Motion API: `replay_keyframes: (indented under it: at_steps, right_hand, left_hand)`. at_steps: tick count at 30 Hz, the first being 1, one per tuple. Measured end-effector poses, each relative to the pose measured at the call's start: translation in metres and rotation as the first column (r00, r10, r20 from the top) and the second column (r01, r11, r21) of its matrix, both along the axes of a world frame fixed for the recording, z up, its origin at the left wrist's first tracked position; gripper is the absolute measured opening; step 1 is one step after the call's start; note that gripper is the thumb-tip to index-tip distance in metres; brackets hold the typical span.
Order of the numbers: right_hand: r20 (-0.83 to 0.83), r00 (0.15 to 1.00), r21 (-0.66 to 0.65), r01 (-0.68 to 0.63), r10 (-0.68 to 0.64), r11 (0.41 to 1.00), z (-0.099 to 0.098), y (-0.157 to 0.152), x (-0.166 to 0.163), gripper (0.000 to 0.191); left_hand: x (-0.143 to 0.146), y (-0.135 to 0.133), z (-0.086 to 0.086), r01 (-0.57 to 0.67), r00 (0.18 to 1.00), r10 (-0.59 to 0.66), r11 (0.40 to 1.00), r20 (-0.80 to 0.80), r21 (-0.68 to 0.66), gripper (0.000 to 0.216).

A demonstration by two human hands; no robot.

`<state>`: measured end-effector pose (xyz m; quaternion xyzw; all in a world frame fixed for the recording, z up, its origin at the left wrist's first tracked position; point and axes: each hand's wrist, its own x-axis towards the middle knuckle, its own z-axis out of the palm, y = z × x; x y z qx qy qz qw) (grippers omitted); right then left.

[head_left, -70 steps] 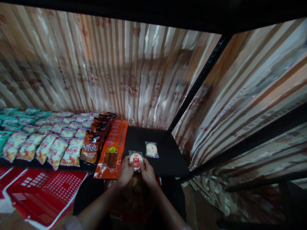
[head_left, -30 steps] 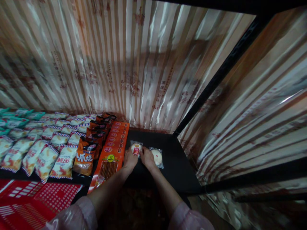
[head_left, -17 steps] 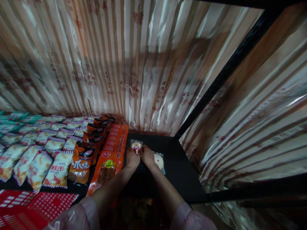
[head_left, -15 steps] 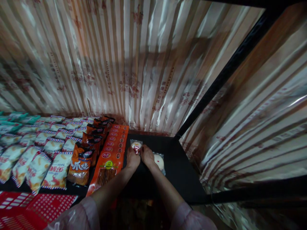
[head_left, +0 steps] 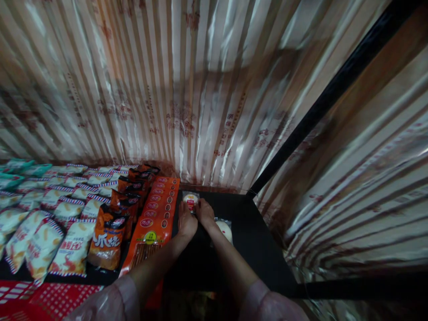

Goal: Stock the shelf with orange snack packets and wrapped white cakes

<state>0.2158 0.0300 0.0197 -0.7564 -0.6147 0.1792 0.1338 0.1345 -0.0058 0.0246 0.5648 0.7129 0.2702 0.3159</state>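
Observation:
Both my hands reach to the back of a black shelf (head_left: 254, 249). My left hand (head_left: 186, 221) and my right hand (head_left: 204, 211) pinch a small clear packet with a round white cake and red label (head_left: 190, 200), pressed flat on the shelf near the striped back wall. A second clear packet with a round white cake (head_left: 225, 229) lies just right of my right wrist, partly hidden by it. A row of long orange snack packs (head_left: 152, 223) lies directly left of my left hand.
Orange bags (head_left: 110, 236) and rows of white snack bags (head_left: 43, 223) fill the shelf to the left. Shiny striped cloth (head_left: 187, 89) lines the back and right side. A black frame post (head_left: 321, 102) rises at the back right corner. Red printed bags (head_left: 40, 298) lie below left.
My hands have slid the labelled cake packet from the shelf's front edge to the back, past the other packet. The camera has moved closer and tilted.

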Motion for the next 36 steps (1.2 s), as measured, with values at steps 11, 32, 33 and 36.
replay_keyframes:
  at_steps: [11, 32, 33, 36]
  right_hand:
    - [-0.035, 0.999, 0.068, 0.025, -0.022, 0.997, -0.003, 0.018, -0.004, 0.026]
    - [-0.137, 0.990, 0.135, 0.062, -0.043, 0.989, -0.017, 0.051, -0.004, 0.027]
    - [-0.139, 0.989, 0.130, 0.066, -0.047, 0.989, -0.018, 0.053, -0.004, 0.027]
    - [-0.150, 0.987, 0.123, 0.071, -0.052, 0.990, -0.018, 0.056, -0.005, 0.026]
  left_hand:
    - [0.002, 0.022, -0.009, 0.029, 0.999, -0.030, 0.999, -0.034, -0.030, 0.052]
    - [0.003, 0.056, -0.001, 0.082, 0.996, -0.085, 0.990, -0.028, -0.114, 0.054]
    - [0.002, 0.056, 0.000, 0.087, 0.995, -0.091, 0.990, -0.029, -0.114, 0.054]
    - [0.000, 0.056, 0.003, 0.105, 0.994, -0.109, 0.989, -0.030, -0.106, 0.054]
